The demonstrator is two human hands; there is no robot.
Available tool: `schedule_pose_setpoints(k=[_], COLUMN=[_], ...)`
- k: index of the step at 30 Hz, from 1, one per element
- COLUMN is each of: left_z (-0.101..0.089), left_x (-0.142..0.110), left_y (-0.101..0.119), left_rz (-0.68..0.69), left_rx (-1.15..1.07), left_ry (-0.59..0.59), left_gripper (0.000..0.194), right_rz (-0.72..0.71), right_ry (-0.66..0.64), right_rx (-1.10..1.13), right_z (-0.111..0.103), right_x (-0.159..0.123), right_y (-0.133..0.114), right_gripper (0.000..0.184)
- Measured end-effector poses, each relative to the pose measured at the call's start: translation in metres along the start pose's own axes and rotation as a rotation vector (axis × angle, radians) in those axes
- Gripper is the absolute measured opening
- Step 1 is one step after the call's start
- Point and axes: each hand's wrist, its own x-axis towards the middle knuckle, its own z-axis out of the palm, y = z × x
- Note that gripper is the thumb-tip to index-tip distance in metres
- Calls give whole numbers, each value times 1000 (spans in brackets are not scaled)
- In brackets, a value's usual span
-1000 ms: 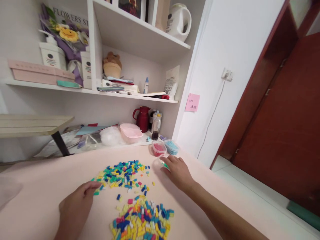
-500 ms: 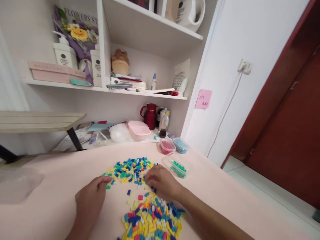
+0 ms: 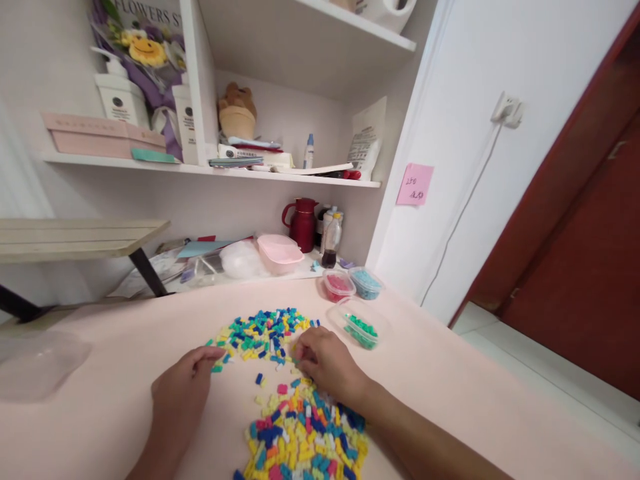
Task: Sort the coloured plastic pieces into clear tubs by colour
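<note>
Small toy building bricks in mixed colours lie in two piles, a far pile and a nearer pile. At the left edge of the far pile is my left hand, thumb and fingers pressed together, with green bricks close to the fingertips. My right hand rests at that pile's right edge, fingers curled down among loose bricks; whatever is between the fingertips is hidden. Just beyond it sits a clear tub of green bricks. Behind stand a tub of red bricks and a tub of light blue bricks.
A clear plastic container lies at the table's left. Along the back are a pink box, a dark red jug and a bottle with dark liquid. A wooden stand is at left; shelves rise behind.
My right hand has come from the green-brick tub back to the far pile's right edge, and its fingers have curled there. My left hand stays by the pile's left edge. The view has shifted.
</note>
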Motion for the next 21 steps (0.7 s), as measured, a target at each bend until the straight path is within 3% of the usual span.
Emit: schedule_pose_setpoints(k=[3,6,9,12,16,21], left_z=[0,-1,-3,-6,-8,-5], left_x=[0,1,2,2,0,-4], left_y=[-1,-3,-4,-2,4,6], left_rz=[2,-9,4,2,-27,-4], left_rx=[-8,-42,-63,-47,-18,-65], left_ry=[12,33,28,22,17,61], left_gripper=[32,32,31,30,33,33], right_rz=[-24,-10,58,144,161,74], right_ry=[64,267,492,603,643,573], right_rx=[28,70,104,61,129,236], right_z=[-16,-46,-77,-94,-96,-79], right_x=[-4,-7,-10,-15,-19,-18], right_y=[-5,-1,17,40,49,28], right_gripper=[14,7,5,12,21,22])
